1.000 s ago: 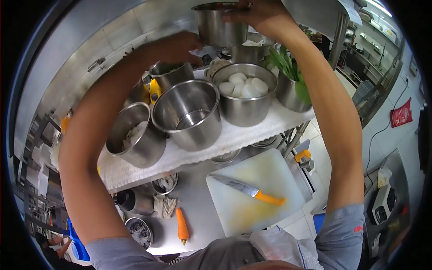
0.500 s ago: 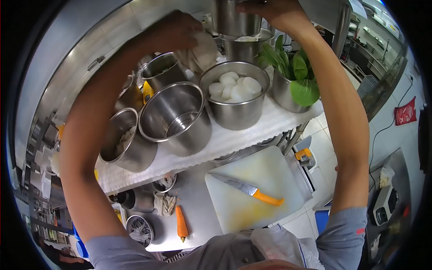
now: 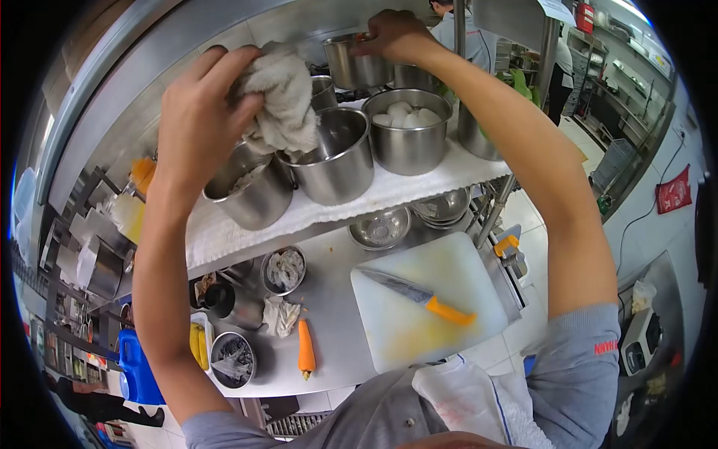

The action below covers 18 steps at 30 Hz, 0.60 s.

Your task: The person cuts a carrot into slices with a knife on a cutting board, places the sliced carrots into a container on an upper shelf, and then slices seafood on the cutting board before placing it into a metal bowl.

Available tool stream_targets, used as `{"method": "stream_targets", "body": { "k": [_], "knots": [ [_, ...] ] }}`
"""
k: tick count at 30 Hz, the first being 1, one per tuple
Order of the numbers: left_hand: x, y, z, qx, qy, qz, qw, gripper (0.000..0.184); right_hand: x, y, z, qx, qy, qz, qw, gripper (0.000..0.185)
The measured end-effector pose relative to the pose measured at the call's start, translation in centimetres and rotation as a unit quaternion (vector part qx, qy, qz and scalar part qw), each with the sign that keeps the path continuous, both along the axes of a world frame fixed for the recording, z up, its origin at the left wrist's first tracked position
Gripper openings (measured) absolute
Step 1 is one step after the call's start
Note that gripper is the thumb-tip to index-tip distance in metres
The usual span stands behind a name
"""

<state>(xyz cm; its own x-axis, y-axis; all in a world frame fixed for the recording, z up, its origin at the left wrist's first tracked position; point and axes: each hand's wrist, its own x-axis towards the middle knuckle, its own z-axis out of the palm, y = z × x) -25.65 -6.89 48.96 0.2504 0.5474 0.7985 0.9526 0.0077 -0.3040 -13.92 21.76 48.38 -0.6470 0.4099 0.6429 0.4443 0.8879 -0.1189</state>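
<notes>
Both hands (image 3: 203,112) (image 3: 393,37) raised, fingers curled

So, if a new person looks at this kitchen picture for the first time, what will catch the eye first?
Probably the bright orange carrot on the steel table, and the orange-handled knife lying on the white cutting board beside it. Above them, the left hand grips a crumpled cloth over the row of metal pots.
</notes>
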Motion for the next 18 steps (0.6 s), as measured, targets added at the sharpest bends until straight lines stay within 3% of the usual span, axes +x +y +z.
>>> {"method": "stream_targets", "body": {
  "k": [4,6,9,13,15,17,18],
  "knots": [
    [1.6,-2.3,-1.1,0.058,-0.036,-0.043,0.997,0.034,-2.6,0.7,-2.1,-0.02,-0.049,-0.058,0.997,0.048],
    [1.9,-3.3,-1.2,0.178,-0.007,-0.072,0.981,0.037,-2.6,0.2,-3.1,-0.019,-0.066,-0.056,0.996,0.048],
    [2.8,-5.8,-0.8,0.242,0.041,-0.066,0.967,0.042,-2.9,0.1,-4.3,-0.012,-0.108,-0.06,0.992,0.05],
    [4.3,-9.3,-1.9,0.258,0.052,-0.055,0.963,0.046,-2.3,-0.7,-3.9,-0.029,-0.184,-0.006,0.982,0.049],
    [5.5,-10.7,-3.8,0.294,-0.116,-0.131,0.94,0.047,-3.6,0.2,-3.9,-0.024,-0.208,-0.004,0.978,0.04],
    [5.3,-13.3,-5.2,0.285,-0.1,-0.08,0.95,0.048,-5.6,1.6,-4.2,0.004,-0.197,-0.058,0.979,0.033],
    [5.3,-14.5,-6.0,0.282,-0.081,-0.029,0.955,0.049,-4.3,0.7,-4.5,0.021,-0.128,-0.019,0.991,0.026]
  ]
}}
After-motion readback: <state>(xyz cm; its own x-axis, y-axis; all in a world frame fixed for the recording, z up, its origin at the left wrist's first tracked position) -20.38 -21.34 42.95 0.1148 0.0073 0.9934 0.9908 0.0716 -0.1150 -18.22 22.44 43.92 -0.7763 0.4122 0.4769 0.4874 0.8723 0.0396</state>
